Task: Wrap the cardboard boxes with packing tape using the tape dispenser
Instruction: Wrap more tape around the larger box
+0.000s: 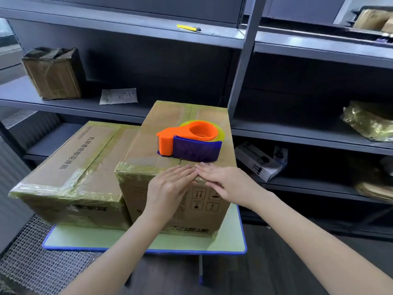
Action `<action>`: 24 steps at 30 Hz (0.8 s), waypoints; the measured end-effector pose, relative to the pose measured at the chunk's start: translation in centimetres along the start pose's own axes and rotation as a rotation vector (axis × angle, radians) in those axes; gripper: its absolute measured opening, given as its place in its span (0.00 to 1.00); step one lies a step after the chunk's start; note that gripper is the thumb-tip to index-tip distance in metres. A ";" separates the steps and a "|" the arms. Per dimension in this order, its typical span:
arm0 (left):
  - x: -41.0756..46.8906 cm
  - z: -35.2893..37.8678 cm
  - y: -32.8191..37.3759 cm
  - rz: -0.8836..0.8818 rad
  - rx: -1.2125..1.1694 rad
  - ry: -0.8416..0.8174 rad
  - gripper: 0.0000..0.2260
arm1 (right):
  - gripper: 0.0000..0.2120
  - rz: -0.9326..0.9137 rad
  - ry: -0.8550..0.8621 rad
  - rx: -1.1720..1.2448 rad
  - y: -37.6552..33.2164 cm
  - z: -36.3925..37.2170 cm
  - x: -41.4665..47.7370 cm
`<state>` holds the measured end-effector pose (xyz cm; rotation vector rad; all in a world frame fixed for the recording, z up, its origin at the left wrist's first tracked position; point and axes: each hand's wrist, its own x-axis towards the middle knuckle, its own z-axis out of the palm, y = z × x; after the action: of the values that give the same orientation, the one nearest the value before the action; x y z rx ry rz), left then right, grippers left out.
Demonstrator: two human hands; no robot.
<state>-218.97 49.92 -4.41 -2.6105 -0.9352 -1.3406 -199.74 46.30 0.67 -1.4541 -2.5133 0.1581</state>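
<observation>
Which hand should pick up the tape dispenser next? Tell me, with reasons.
Probably the right hand: its fingers lie flat just short of the purple side of the tape dispenser atop the box. The left hand presses the same front edge, but sits farther from it.

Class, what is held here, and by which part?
Nothing held: left hand and right hand press flat on the taller box, at its top edge.
</observation>
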 end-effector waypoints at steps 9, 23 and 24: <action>1.8 2.1 3.6 0.050 0.006 -0.038 0.15 | 0.19 0.038 0.075 0.151 3.6 -2.1 -2.4; 2.6 4.0 5.6 0.056 -0.003 -0.037 0.13 | 0.26 0.027 -0.104 0.332 6.6 -2.5 -4.1; 2.7 4.1 5.7 0.066 -0.002 -0.035 0.13 | 0.27 0.028 -0.108 0.344 6.8 -2.5 -4.0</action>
<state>-211.74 47.88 -3.70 -2.6501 -0.8445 -1.2856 -191.47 46.18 1.08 -1.3699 -2.3945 0.6549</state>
